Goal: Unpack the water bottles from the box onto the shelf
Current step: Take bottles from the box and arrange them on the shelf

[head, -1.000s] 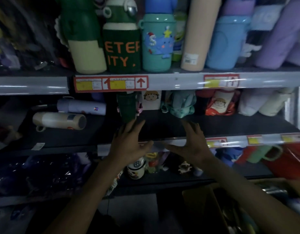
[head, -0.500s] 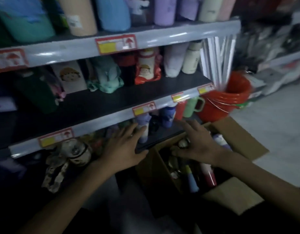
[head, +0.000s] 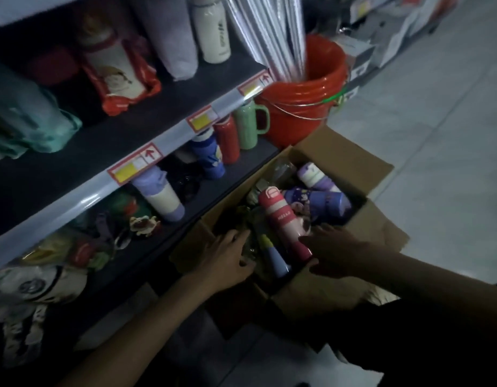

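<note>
An open cardboard box (head: 356, 166) stands on the floor beside the shelf unit (head: 169, 141). Several bottles lie inside it: a pink and cream bottle (head: 283, 222), a blue one with a yellow band (head: 273, 256) and purple ones (head: 322, 201). My left hand (head: 225, 258) reaches into the box's near left corner with fingers spread, touching clear wrapping. My right hand (head: 333, 252) sits at the lower end of the pink bottle, thumb under it and fingers beside it; a closed grip is not visible.
A red bucket (head: 303, 107) holding long silver rods stands just behind the box. The lowest shelf carries a lilac and cream bottle (head: 160, 196), a blue one (head: 209, 157), a red one (head: 227, 141) and a green mug (head: 248, 125). Pale floor tiles lie to the right.
My view has swung from the upper shelves down and right to the box. Both hands dropped from the shelf edge into the box, the right one reaching the pink bottle.
</note>
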A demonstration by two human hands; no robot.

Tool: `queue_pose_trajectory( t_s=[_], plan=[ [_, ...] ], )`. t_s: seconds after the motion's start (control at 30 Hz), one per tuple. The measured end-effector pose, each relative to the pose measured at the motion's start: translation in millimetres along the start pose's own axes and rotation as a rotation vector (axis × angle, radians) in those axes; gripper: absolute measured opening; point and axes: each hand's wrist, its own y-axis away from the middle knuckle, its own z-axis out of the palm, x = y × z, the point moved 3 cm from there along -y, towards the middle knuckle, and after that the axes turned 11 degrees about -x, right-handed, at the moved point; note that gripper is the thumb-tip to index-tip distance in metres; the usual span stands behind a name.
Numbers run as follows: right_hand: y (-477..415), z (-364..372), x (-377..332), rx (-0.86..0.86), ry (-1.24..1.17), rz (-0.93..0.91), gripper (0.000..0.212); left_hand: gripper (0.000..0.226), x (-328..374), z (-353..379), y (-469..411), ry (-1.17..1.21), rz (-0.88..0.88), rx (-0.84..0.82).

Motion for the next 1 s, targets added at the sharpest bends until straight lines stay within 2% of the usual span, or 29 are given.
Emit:
queue_pose_trajectory(
  t_s=[0.13, 0.2, 0.27, 0.37, 0.47, 0.53, 0.63, 0.77, 0.9, 1.0],
  plan=[
    [4.4, 18.1, 7.3, -0.035, 0.012, 0.027, 0.067, 0.087, 23.6, 3.8, -45.1, -0.157, -0.048, -0.038],
    [6.9, 16.2, 5.0, -0.015, -0.035, 0.013, 0.06, 0.092, 35.7, 1.4, -66.0, -0.129, -0.084, 0.003],
    [10.6, 15.0, -0.2, 0.0, -0.079, -0.005, 0.055, 0.101, 47.2, 1.1, -84.5, 0.067, -0.137, 0.045],
    [12.9, 20.0, -10.0, -0.038, -0.117, -0.035, 0.048, 0.117, 64.0, 4.4, -108.9, 0.52, -0.271, 0.132],
    [15.8, 26.0, -15.8, -0.082, -0.093, -0.062, 0.042, 0.131, 68.0, 17.4, -147.8, 0.85, -0.408, 0.25],
    [17.7, 29.2, -17.2, -0.102, -0.071, -0.072, 0.039, 0.131, 76.3, 22.0, -160.1, 0.971, -0.457, 0.271],
    [16.9, 33.4, -18.8, -0.113, -0.053, -0.089, 0.04, 0.102, 96.7, 17.2, -153.9, 1.122, -0.467, 0.312],
    [18.2, 31.1, -17.5, -0.109, -0.047, -0.102, 0.04, 0.087, 99.4, 20.0, -156.4, 1.268, -0.494, 0.317],
    [18.5, 24.1, -15.4, -0.097, -0.053, -0.095, 0.038, 0.092, 90.3, 22.8, -153.6, 1.386, -0.476, 0.305],
    [20.7, 10.3, -13.9, -0.051, -0.055, -0.09, 0.037, 0.111, 77.4, 30.0, -145.9, 1.525, -0.408, 0.314]
  ],
)
